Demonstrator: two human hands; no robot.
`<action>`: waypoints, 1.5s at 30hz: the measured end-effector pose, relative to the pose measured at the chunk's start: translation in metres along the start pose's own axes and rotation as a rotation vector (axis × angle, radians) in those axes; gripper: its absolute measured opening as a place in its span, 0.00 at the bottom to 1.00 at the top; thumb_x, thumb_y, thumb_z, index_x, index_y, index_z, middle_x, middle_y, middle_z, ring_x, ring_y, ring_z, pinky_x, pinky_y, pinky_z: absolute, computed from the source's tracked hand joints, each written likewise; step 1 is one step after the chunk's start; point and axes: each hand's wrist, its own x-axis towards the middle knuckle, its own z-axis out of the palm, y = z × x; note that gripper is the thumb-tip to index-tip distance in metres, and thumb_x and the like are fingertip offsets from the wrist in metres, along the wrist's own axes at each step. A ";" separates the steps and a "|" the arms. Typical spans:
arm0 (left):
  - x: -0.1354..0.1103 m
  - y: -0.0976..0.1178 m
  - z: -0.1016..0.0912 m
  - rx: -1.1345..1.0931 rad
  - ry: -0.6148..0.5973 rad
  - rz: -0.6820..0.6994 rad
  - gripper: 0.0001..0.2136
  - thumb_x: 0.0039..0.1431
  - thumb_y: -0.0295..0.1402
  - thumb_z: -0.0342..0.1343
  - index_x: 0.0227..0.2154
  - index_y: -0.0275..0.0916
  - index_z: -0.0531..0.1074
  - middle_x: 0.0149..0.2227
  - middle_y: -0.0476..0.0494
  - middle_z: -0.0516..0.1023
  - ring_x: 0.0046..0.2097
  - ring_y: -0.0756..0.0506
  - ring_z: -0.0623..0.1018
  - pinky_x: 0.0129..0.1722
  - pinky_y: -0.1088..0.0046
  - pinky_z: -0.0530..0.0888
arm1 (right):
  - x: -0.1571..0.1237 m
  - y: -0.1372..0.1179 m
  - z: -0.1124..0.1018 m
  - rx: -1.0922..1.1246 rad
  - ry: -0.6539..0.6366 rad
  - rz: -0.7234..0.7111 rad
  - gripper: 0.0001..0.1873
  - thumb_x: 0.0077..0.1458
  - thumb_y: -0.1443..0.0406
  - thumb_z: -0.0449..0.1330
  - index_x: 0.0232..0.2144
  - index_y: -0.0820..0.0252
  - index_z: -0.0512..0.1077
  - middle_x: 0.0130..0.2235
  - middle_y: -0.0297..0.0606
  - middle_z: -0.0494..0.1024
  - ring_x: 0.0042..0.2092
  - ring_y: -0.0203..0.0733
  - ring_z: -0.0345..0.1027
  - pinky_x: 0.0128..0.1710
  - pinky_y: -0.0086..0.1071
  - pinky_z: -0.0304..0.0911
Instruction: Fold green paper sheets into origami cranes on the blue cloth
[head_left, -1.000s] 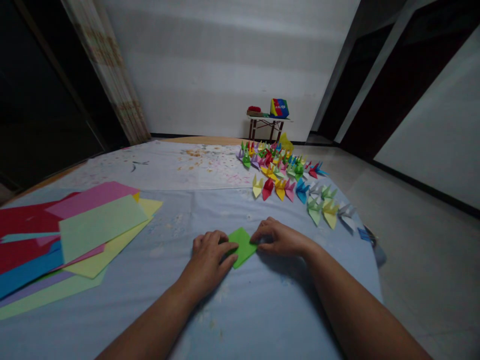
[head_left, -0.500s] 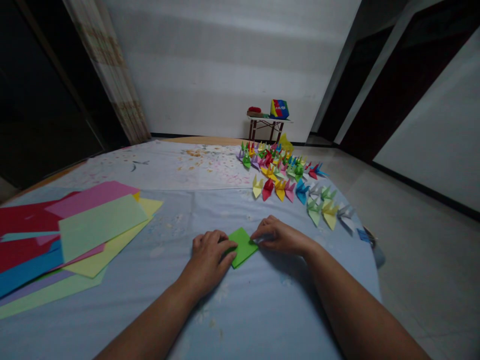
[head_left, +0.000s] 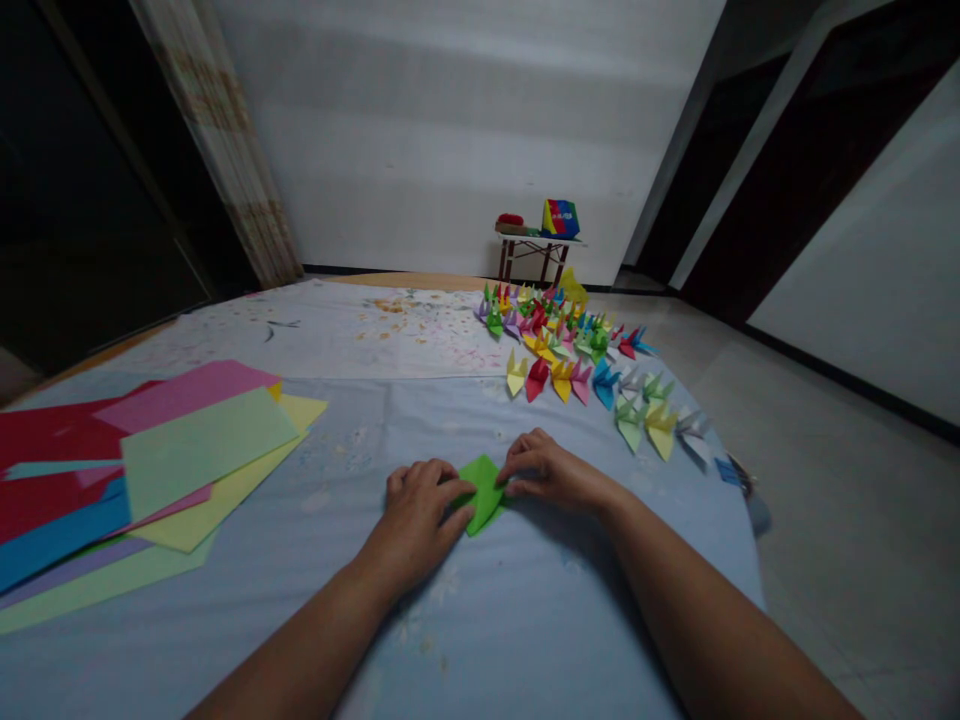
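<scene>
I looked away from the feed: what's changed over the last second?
The right hand has moved slightly left, bringing the green paper's right edge inward. Nothing visibly let go. The left hand stayed at the paper's left side; the loose sheets and cranes are as they were.

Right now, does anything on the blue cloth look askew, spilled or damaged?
Loose, multicoloured paper sheets at the left look askew, overlapping at uneven angles. I see no spill, and no tear in the small, bright green folded paper.
</scene>
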 end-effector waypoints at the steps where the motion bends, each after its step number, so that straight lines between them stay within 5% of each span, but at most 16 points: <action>1: 0.000 0.000 -0.001 0.002 -0.005 -0.001 0.11 0.53 0.35 0.54 0.40 0.49 0.71 0.42 0.48 0.69 0.46 0.43 0.66 0.48 0.60 0.56 | 0.001 0.000 0.001 0.004 0.006 0.013 0.10 0.50 0.58 0.59 0.36 0.53 0.75 0.38 0.38 0.69 0.44 0.42 0.58 0.46 0.37 0.53; 16: -0.005 0.008 0.002 -0.008 -0.031 0.010 0.13 0.52 0.36 0.55 0.42 0.48 0.70 0.42 0.46 0.69 0.46 0.42 0.66 0.45 0.62 0.58 | 0.005 0.001 0.008 0.008 0.024 0.144 0.12 0.51 0.56 0.57 0.33 0.57 0.73 0.38 0.38 0.71 0.44 0.43 0.59 0.45 0.36 0.52; 24: -0.004 0.017 -0.002 0.064 -0.012 0.022 0.11 0.51 0.33 0.56 0.39 0.46 0.71 0.42 0.46 0.70 0.47 0.42 0.66 0.51 0.55 0.52 | 0.007 0.000 0.011 -0.034 0.029 0.175 0.11 0.49 0.57 0.59 0.32 0.57 0.73 0.37 0.38 0.71 0.44 0.43 0.59 0.45 0.38 0.51; 34: -0.002 0.020 -0.005 -0.038 -0.225 0.191 0.14 0.58 0.30 0.47 0.46 0.51 0.68 0.37 0.48 0.72 0.40 0.46 0.69 0.40 0.68 0.64 | 0.011 0.002 0.012 -0.030 0.047 0.181 0.13 0.48 0.55 0.60 0.32 0.56 0.74 0.36 0.37 0.71 0.44 0.44 0.59 0.44 0.37 0.50; 45: -0.003 0.025 -0.007 -0.013 -0.242 0.195 0.12 0.60 0.33 0.45 0.44 0.49 0.69 0.38 0.47 0.71 0.41 0.45 0.68 0.41 0.68 0.64 | 0.017 -0.003 0.015 -0.031 0.057 0.228 0.13 0.45 0.54 0.61 0.30 0.56 0.74 0.35 0.36 0.73 0.43 0.43 0.59 0.43 0.37 0.49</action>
